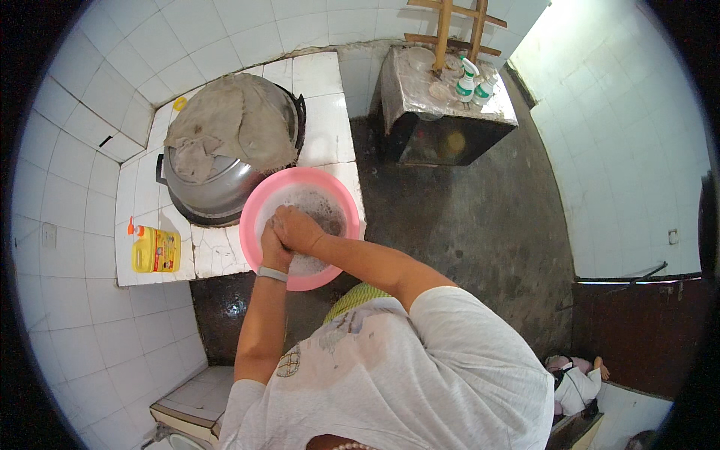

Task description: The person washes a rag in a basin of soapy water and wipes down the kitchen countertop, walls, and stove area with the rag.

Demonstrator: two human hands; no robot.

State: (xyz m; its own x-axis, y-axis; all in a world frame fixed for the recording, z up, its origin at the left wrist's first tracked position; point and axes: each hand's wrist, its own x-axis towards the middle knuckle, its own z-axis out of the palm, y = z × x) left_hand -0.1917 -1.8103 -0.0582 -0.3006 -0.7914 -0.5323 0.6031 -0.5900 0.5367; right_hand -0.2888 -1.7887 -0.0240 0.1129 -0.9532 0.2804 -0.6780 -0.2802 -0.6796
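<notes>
A round pink plastic basin (347, 191) with foamy water (304, 197) stands at the edge of the white-tiled counter (323, 121). Over the foam, inside the basin, my left hand (274, 244) and my right hand (298, 229) are pressed together. Their fingers curl in on each other, and whether something is held between them is hidden. A pale band is around my left wrist. Behind the basin sits a large metal wok lid (230, 188), partly covered by a grey-brown cloth (230, 121). A yellow pump bottle (156, 250) with an orange top stands left of the basin.
A small yellow ring (180, 103) lies at the counter's back corner. Across a gap of dark floor (450, 214), two spray bottles (465, 87) and a wooden frame (443, 34) stand on a covered box-like stand (399, 84). Another person (579, 388) is at the lower right, well away.
</notes>
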